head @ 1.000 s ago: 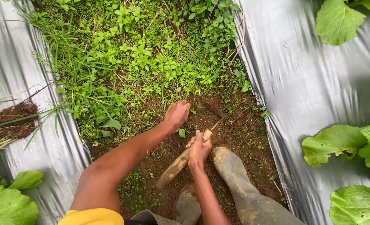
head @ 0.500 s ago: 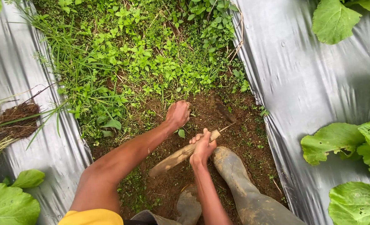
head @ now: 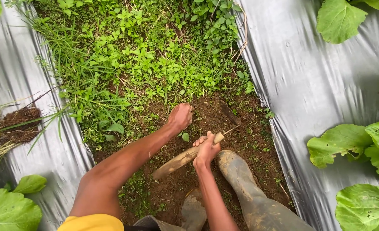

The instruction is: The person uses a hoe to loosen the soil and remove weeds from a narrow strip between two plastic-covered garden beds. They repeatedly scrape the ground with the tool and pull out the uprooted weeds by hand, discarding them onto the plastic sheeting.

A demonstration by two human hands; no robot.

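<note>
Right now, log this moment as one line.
left hand: fist on soil by weeds | right hand: grip on hoe handle | blade: on soil | boot: beside

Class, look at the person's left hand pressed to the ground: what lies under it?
The left hand rests fist-down on bare brown soil at the edge of the green weeds. Whatever it grips or covers beneath the palm is hidden. The right hand holds a wooden-handled tool nearby.

Weeds (head: 142, 55) fill the furrow's far end; plastic mulch sheets (head: 313, 85) flank both sides; a rubber boot (head: 240, 179) stands at the soil's (head: 249, 137) near edge.
</note>
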